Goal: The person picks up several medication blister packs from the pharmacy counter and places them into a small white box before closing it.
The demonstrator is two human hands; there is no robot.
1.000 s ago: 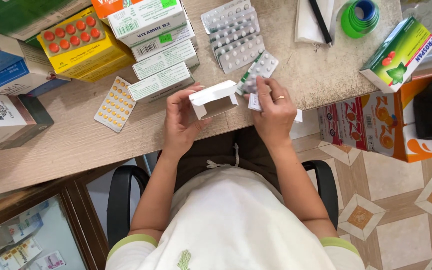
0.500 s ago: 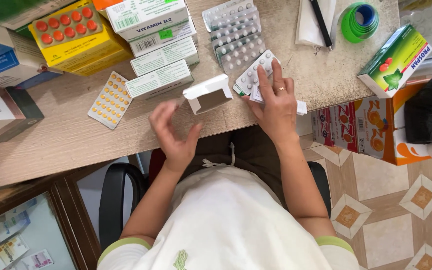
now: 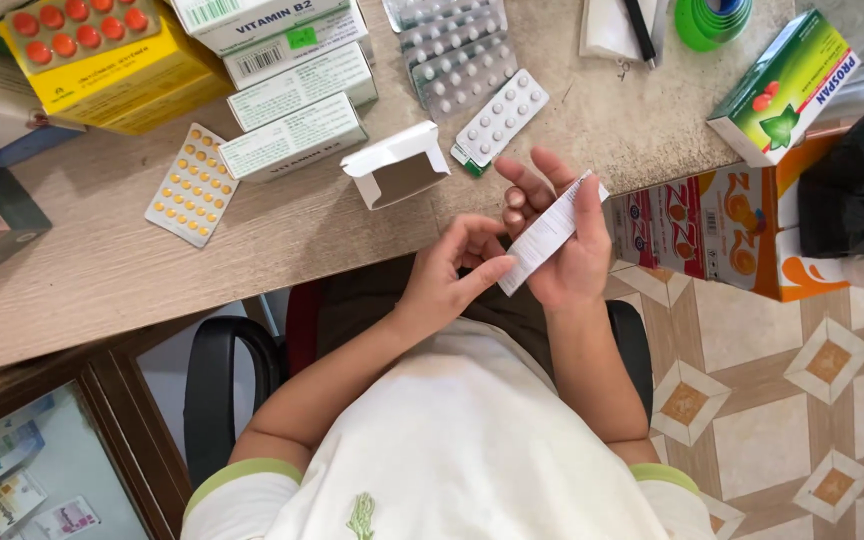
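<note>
right hand [image 3: 564, 255] holds a folded white paper leaflet [image 3: 550, 232], the strip lying slantwise across the palm with the thumb pressed on its upper end and the fingers spread behind it. left hand [image 3: 452, 275] pinches the lower end of the same leaflet between thumb and forefinger; remaining fingers curled in. leaflet sits just off the near edge of the desk [image 3: 282, 235], over the person's lap, touching nothing else.

on the desk just beyond the hands: a small white carton [image 3: 397, 165], flap open, lying on its side. just beside it to the right, a blister strip of white tablets [image 3: 500, 117], with more silver blister strips [image 3: 457, 50] stacked further back. left of the carton, white and green boxes [image 3: 292, 95] in a stack, then a blister sheet of orange tablets [image 3: 190, 185] and a yellow box [image 3: 112, 60]. far right, well apart, a green and white box [image 3: 787, 85] at the desk corner.
</note>
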